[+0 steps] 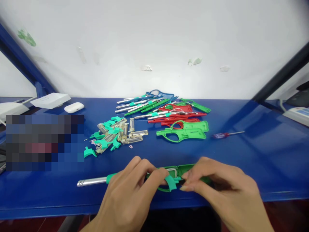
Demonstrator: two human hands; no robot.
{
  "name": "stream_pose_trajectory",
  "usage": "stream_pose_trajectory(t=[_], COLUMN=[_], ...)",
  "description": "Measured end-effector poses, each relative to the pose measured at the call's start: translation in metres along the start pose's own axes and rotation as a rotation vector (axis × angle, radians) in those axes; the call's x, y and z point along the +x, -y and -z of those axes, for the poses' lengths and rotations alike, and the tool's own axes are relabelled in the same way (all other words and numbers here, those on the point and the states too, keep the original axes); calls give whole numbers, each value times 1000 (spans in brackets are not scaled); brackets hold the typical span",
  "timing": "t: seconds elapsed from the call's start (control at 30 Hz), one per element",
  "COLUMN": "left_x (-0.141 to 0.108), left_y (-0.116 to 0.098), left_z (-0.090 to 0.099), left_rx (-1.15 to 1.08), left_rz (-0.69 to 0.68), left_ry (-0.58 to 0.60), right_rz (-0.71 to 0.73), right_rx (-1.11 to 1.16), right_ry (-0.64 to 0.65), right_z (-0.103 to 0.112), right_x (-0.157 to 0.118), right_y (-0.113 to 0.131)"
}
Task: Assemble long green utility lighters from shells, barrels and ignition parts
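Observation:
Near the table's front edge lies a gas lighter with a silver metal tube [91, 182], its green casing [185, 168] open with white wire inside. My left hand [131, 190] is closed over the lighter's middle, thumb and finger pinching a teal trigger [172, 183]. From the right, my right hand [227, 190] pinches a small black part [181, 181] at the trigger's end; its full shape is hidden by the fingertips. Both hands are close together above the casing, partly covering it.
Behind the hands lie loose teal triggers and clear fuel tanks [124, 132], green casing halves [182, 132], and a pile of red, green and blue lighter parts [154, 106]. A screwdriver [220, 135] lies right. A white earbud case [74, 107] and white box [50, 100] stand left.

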State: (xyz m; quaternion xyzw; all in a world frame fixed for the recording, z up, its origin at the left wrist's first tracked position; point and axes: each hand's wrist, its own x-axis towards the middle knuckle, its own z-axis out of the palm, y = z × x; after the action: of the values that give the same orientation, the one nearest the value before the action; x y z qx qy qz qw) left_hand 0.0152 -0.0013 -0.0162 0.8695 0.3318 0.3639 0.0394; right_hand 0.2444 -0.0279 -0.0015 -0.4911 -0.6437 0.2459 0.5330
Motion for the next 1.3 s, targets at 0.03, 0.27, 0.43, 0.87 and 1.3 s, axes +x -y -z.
stream_pose_trajectory(t=[0.03,0.27,0.43,0.87,1.3], left_x=[-1,2,5,9,3], left_y=[0,5,5,4,6], left_z=[0,1,-1,-3,-2], left_rx=[10,135,85,77,86], left_rz=[-2,-90,-99,-71,-9], left_ry=[-9,-56,-41,-61,-59], right_rz=[13,70,91,103,184], right_rx=[-19,-135,-201,-231,-271], right_ry=[4,39,69,93,100], right_z=[0,4,3,3,1], right_x=[0,0,0,0,1], right_y=[0,-5,-6,-7,-8])
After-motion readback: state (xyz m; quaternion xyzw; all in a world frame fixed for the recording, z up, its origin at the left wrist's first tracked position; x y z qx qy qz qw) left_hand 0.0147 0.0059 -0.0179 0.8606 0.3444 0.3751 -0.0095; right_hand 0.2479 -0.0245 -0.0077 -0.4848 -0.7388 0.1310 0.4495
